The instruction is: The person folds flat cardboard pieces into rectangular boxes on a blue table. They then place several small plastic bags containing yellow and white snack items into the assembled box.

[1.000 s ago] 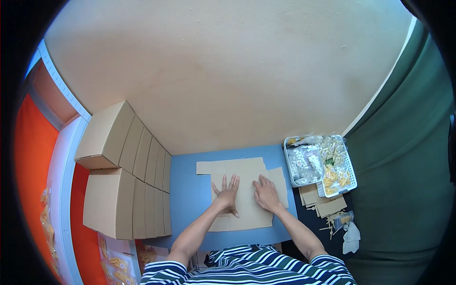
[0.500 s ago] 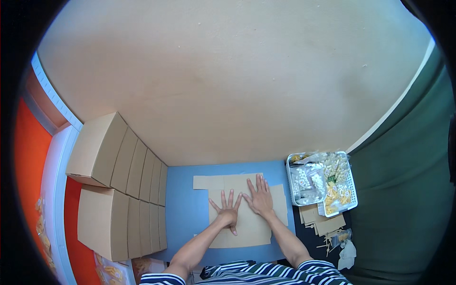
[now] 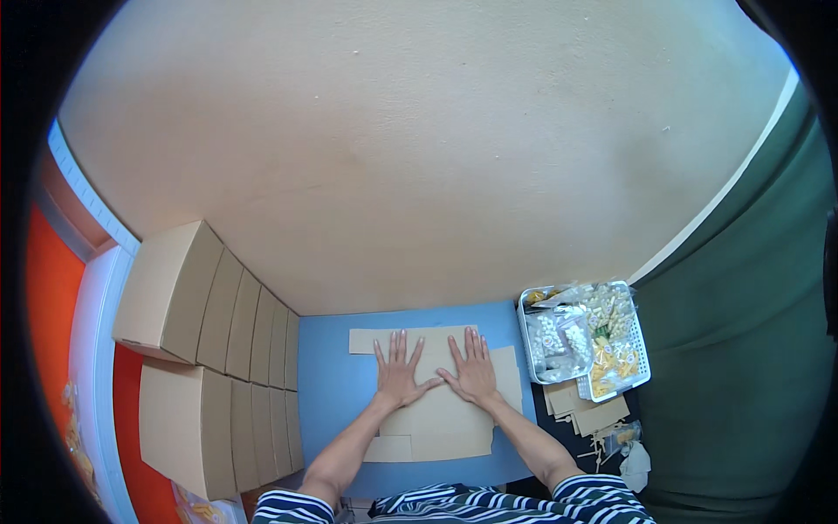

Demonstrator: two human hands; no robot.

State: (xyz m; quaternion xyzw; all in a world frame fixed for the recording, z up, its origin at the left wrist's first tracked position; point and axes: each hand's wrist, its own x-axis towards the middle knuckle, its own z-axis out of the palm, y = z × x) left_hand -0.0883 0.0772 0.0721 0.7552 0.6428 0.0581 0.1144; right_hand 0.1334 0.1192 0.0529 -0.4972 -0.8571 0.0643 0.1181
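A flat, cut piece of brown cardboard (image 3: pixel 449 428) lies on the blue tabletop (image 3: pixel 332 393). A strip of it sticks out at the far left, and a smaller flap shows at its near left corner. My left hand (image 3: pixel 401 375) rests palm down on the left part of the sheet, fingers spread and pointing away from me. Beside it, my right hand (image 3: pixel 472 374) lies flat on the middle right of the cardboard. Both thumbs point inward and nearly meet. Neither hand holds anything.
Two stacked rows of brown cardboard boxes (image 3: pixel 183 293) stand along the left. At the right sit white baskets (image 3: pixel 646 367) of bagged white and yellow pieces, with cardboard scraps (image 3: pixel 602 415) below them. A beige wall (image 3: pixel 393 175) rises behind; a green curtain (image 3: pixel 733 349) hangs right.
My left hand has moved farther away and slightly left, uncovering the near left flap. My right hand has shifted a little, staying flat on the cardboard. The whole view has tilted slightly.
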